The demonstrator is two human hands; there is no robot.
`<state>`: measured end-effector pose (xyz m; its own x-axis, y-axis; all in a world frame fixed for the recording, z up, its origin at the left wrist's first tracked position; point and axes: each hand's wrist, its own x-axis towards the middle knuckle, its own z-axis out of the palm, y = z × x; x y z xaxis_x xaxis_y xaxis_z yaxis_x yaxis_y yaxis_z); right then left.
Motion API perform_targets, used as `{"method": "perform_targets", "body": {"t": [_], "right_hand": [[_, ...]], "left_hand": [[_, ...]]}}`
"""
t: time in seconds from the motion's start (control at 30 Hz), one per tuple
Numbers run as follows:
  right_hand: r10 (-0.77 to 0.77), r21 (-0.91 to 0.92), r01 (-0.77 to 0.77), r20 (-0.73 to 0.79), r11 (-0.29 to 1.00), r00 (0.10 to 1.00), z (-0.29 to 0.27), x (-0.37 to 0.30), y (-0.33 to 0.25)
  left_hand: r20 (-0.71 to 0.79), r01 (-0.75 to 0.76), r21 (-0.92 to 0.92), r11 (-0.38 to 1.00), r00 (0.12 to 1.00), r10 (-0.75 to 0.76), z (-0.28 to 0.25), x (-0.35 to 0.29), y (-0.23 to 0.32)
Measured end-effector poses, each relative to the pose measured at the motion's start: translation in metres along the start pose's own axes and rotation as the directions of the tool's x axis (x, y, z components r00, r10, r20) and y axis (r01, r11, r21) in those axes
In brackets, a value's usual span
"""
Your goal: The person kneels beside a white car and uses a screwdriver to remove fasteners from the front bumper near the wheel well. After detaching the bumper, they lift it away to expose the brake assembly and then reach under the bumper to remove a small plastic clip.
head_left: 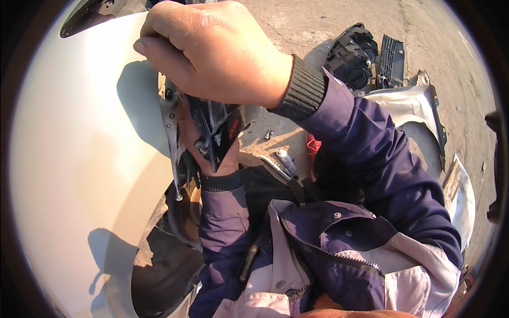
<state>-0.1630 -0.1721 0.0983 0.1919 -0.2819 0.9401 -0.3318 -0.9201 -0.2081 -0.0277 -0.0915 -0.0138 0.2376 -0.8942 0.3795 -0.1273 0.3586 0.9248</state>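
My right hand (217, 50) is raised at the top, over the edge of a pale car body panel (79, 138). Its fingers are curled with the thumb pressed against them; whatever they hold, if anything, is hidden. Below it my left hand (229, 160) reaches up along the panel's edge, behind a dark, partly glossy plastic part (211, 132). The left fingers are hidden by this part and by my right hand. A narrow metal bracket (173, 139) with small holes runs down the panel edge, just left of the left hand.
On the ground at the upper right lie a black housing (352, 58), a black slatted grille piece (391, 61) and a silvery fender (408, 103). A small bottle-like object (286, 160) and a red shoe (313, 148) are near my legs. A wheel-arch opening (164, 265) is at lower left.
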Motion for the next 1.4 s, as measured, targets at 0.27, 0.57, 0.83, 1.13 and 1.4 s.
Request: {"method": "perform_targets", "body": {"t": [0.27,0.57,0.83,1.13,1.4], "right_hand": [[0.044,-0.128,-0.041,0.023,0.991,0.999,0.006,0.001,0.0],[-0.115,-0.259,0.114,0.009,0.959,0.993,0.019,0.001,0.01],[0.044,-0.07,-0.046,-0.033,0.996,0.999,0.002,0.007,-0.012],[0.046,-0.085,-0.042,0.045,0.995,0.998,-0.002,0.007,-0.016],[-0.042,-0.035,0.042,0.009,0.999,0.999,0.002,0.01,-0.011]], "left_hand": [[0.074,0.025,-0.171,0.985,0.997,-0.012,0.001,0.003,-0.002],[0.076,-0.073,-0.006,0.997,0.994,0.073,0.0,-0.001,0.0],[0.081,0.221,-0.543,0.81,0.974,-0.211,-0.001,-0.002,0.002],[0.09,0.246,-0.634,0.734,0.965,-0.246,-0.005,-0.002,-0.005],[0.074,0.249,-0.649,0.719,0.961,-0.266,-0.008,-0.002,-0.015]]}}
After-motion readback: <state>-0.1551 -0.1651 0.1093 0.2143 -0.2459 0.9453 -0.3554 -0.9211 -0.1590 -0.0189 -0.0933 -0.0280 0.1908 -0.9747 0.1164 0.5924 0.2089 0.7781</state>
